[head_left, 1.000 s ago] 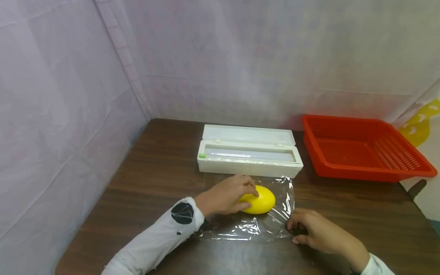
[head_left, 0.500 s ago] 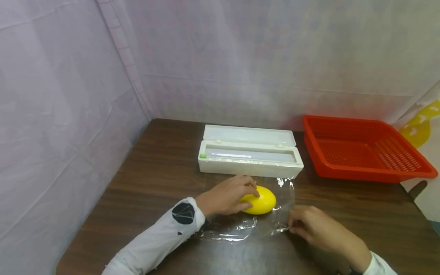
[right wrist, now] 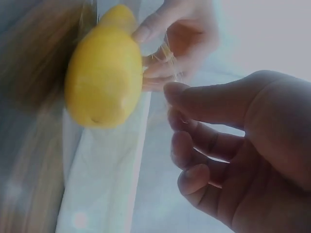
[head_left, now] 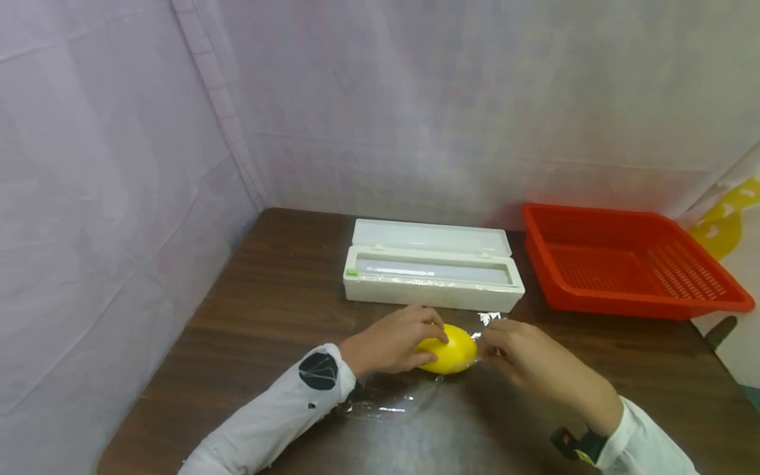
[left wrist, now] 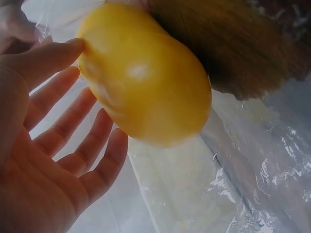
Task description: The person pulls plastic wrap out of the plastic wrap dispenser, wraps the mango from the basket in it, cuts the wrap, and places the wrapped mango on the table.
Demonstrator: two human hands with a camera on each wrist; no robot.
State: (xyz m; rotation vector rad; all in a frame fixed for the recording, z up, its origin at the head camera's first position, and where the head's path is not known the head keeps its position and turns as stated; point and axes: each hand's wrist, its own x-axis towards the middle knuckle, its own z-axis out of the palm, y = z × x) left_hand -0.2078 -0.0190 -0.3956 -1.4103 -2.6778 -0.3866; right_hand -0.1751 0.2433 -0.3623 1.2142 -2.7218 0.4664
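Note:
A smooth yellow oval fruit (head_left: 456, 353) lies on a sheet of clear cling film (head_left: 386, 406) on the brown table. My left hand (head_left: 392, 340) holds it from the left, thumb on the near side and fingertips on top. In the left wrist view the fruit (left wrist: 150, 82) shows a slight waist. Close to its right end, my right hand (head_left: 543, 363) pinches the film's edge between thumb and forefinger. The right wrist view shows the thin film (right wrist: 171, 60) stretching up from those fingertips toward the left hand. Much of the sheet is too transparent to trace.
Behind the fruit stands a white cling film box (head_left: 427, 295), its lid tipped back and a roll inside. A red plastic basket (head_left: 623, 307) occupies the back right of the table (head_left: 267, 290). Pale cloth walls (head_left: 445, 119) rise behind and to the left.
My right hand has pinched the film's right edge and drawn it leftward and up to the fruit's right end. The left hand and fruit stay in place.

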